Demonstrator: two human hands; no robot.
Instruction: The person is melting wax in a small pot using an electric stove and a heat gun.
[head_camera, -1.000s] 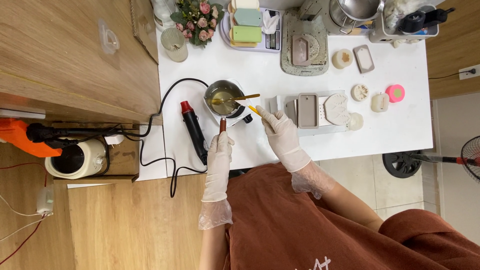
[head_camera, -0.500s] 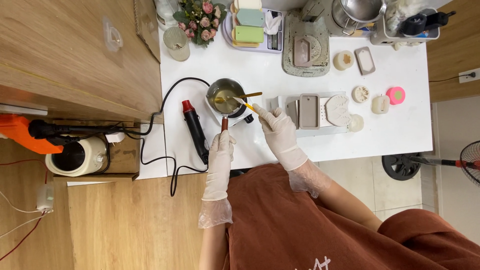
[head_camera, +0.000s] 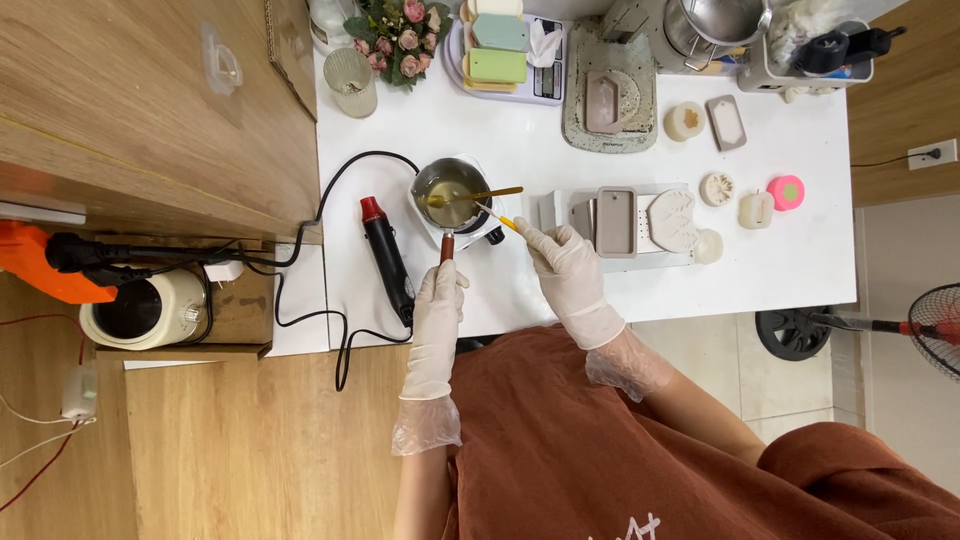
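Steel and small, the melting pot (head_camera: 449, 191) sits on a little hot plate (head_camera: 478, 228) on the white table (head_camera: 520, 290), holding yellowish liquid with a gold spoon (head_camera: 478, 195) laid across its rim. Your left hand (head_camera: 438, 303), in a clear glove, has its fingers wrapped around the pot's reddish handle (head_camera: 446, 246). Your right hand (head_camera: 564, 262), also gloved, pinches a thin yellow-and-white stick (head_camera: 497, 217) whose tip points at the pot's edge. Just left of the pot lies a black heat gun (head_camera: 388, 259) with a red nose. To the right, a grey rectangular mould (head_camera: 615, 221) rests on a pale tray (head_camera: 560, 205) beside a leaf-shaped mould (head_camera: 673, 221). At the table's far edge, a scale (head_camera: 545, 85) carries stacked tag-shaped slabs (head_camera: 497, 50) in green, teal and cream, near a pink flower bunch (head_camera: 394, 36). A round pink and green piece (head_camera: 786, 191) lies well to the right.
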